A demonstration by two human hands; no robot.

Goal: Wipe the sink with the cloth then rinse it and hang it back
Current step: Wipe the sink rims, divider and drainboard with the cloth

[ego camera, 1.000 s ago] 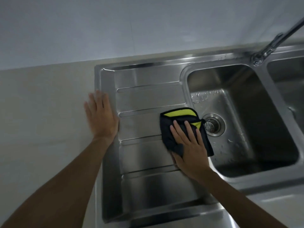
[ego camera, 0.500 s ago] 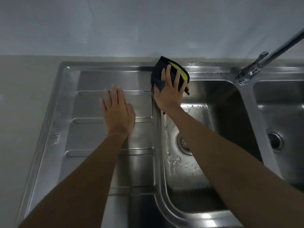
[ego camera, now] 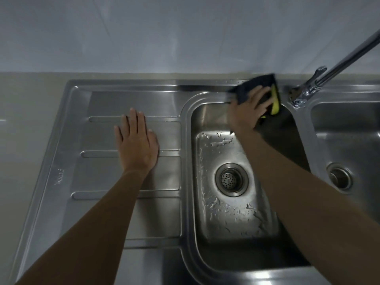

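Stainless steel fills most of the view: a sink (ego camera: 185, 140) with a ribbed drainboard (ego camera: 102, 173) on the left, 1 basin in the middle and a second basin (ego camera: 349, 130) cut off by the right edge. The cloth (ego camera: 258, 84), dark with a yellow-green strip, lies on the back rim of the middle basin, at its far right corner just beside the base of the tap (ego camera: 329, 73). The right hand (ego camera: 248, 112) presses it flat there, fingers straight and slightly spread; the hand covers the middle of the cloth, and the cloth's left edge is smeared by blur. The left hand (ego camera: 136, 147) rests palm down on the drainboard, fingers straight and close together, holding nothing. Water drops and streaks lie on the basin floor around the strainer (ego camera: 231, 178). The right forearm hides the basin's right wall. The tap's spout runs out of the frame at the upper right, so its end is unseen. A small embossed mark on the drainboard's left edge is too faint to read. A pale countertop (ego camera: 30, 120) lies to the left
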